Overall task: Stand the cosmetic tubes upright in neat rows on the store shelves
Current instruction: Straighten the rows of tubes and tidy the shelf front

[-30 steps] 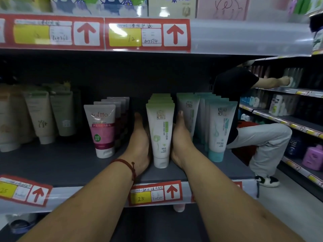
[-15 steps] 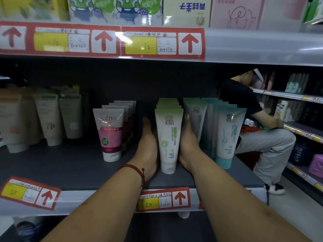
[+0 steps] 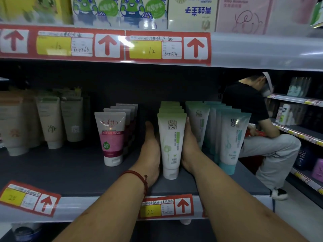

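A row of several white-and-green tubes (image 3: 171, 145) stands upright, caps down, on the dark shelf (image 3: 70, 173), running front to back. My left hand (image 3: 150, 152) lies flat against the row's left side. My right hand (image 3: 189, 147) lies flat against its right side. Both palms face inward with the fingers straight, squeezing the row between them. A row of pink Softto tubes (image 3: 111, 137) stands to the left. To the right stand another white-green row (image 3: 199, 123) and a teal row (image 3: 230, 140).
Beige and grey-green tubes (image 3: 50, 123) stand at the far left of the shelf. Red price tags (image 3: 166, 206) line the shelf's front edge. The shelf above holds boxes (image 3: 120, 11). A person in a black shirt (image 3: 258, 130) crouches in the aisle at the right by other shelves.
My hands stay pressed on both sides of the green row. My view has come closer and tilted up a little. The person at the right has lowered an arm from the shelf.
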